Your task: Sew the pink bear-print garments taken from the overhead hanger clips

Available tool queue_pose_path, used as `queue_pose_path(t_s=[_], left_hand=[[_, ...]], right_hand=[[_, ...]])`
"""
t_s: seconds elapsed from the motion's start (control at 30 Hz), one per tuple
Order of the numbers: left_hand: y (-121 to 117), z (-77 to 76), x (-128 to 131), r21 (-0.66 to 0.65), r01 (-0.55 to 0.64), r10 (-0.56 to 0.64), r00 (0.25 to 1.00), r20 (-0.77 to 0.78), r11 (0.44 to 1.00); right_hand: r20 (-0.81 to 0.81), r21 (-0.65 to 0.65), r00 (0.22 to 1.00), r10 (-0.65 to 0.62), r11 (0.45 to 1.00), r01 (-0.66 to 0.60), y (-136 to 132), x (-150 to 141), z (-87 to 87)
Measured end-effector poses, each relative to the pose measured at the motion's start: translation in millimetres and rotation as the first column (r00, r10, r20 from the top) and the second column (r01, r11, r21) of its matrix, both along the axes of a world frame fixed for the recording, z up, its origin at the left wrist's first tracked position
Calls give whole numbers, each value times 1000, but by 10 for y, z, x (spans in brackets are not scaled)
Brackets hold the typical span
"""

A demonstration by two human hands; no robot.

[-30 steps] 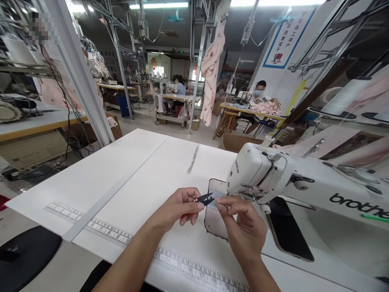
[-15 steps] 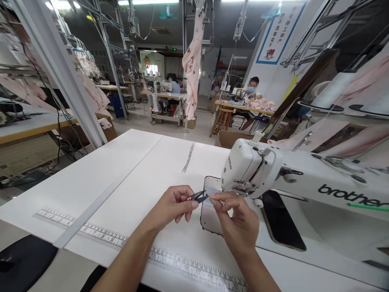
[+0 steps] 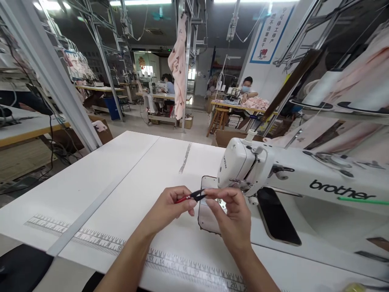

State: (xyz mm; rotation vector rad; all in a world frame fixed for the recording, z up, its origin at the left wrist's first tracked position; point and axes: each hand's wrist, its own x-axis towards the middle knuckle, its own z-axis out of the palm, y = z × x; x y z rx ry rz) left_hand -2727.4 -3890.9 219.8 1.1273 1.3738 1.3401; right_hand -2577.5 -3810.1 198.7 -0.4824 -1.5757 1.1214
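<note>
My left hand [image 3: 174, 205] is closed around a pair of thread snips [image 3: 197, 195] with a red handle and dark pointed blades. The blades point right, slightly apart. My right hand [image 3: 232, 211] has its thumb and index finger brought together at the blade tips. Anything between those fingertips is too small to make out. Both hands hover over the white sewing table [image 3: 146, 178], just in front of the needle area of a white sewing machine [image 3: 264, 174]. Under the right hand, the machine's plate [image 3: 209, 221] is partly hidden.
A phone [image 3: 279, 217] lies on the machine bed to the right. A printed ruler [image 3: 170, 261] runs along the table's near edge. A metal post [image 3: 57, 77] rises at the left. Pink cloth [image 3: 179, 65] hangs beyond the table. A person [image 3: 247, 91] sits at another machine behind.
The view has shifted slightly to the right. My right fingertips have come against the snips' blade tips, and the blades now sit closer together than before.
</note>
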Motion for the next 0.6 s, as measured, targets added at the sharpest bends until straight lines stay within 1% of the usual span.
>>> queue_pose_path(t_s=[0.07, 0.13, 0.2, 0.23, 0.3, 0.33, 0.37, 0.4, 0.43, 0.5, 0.53, 0.6], left_hand=[[10, 10, 21, -15, -3, 2, 1000, -23, 1000], [11, 16, 26, -21, -9, 9, 1000, 0, 1000], [3, 10, 14, -4, 29, -28, 993, 112, 1000], [-3, -1, 5, 22, 72, -75, 978, 196, 997], [-10, -35, -6, 125, 162, -198, 907, 371, 979], [-9, -55, -4, 180, 182, -244, 867, 435, 967], [-4, -74, 4, 219, 181, -266, 844, 466, 959], [4, -89, 18, 241, 157, -257, 845, 469, 958], [14, -100, 37, 245, 115, -219, 864, 453, 963], [36, -102, 87, 227, 10, -102, 912, 396, 974], [45, -96, 115, 222, -30, -56, 927, 371, 974], [56, -73, 171, 226, -69, -10, 943, 334, 972]], right_hand=[[11, -20, 1000, 15, 1000, -15, -13, -14, 6], [11, -44, 1000, -5, 999, 6, -18, -28, 8], [-21, -74, 999, -41, 996, 39, -18, -34, 9], [-48, -82, 997, -64, 995, 60, -18, -35, 10], [-106, -92, 988, -110, 991, 100, -25, -31, 18], [-132, -97, 983, -125, 989, 113, -33, -29, 23], [-154, -101, 979, -135, 988, 120, -44, -27, 28], [-171, -104, 975, -143, 986, 126, -57, -26, 33], [-182, -104, 972, -150, 986, 133, -70, -26, 35], [-183, -86, 970, -157, 986, 143, -94, -30, 30], [-175, -62, 973, -151, 988, 142, -103, -34, 22], [-147, 4, 981, -128, 992, 130, -111, -44, -3]])
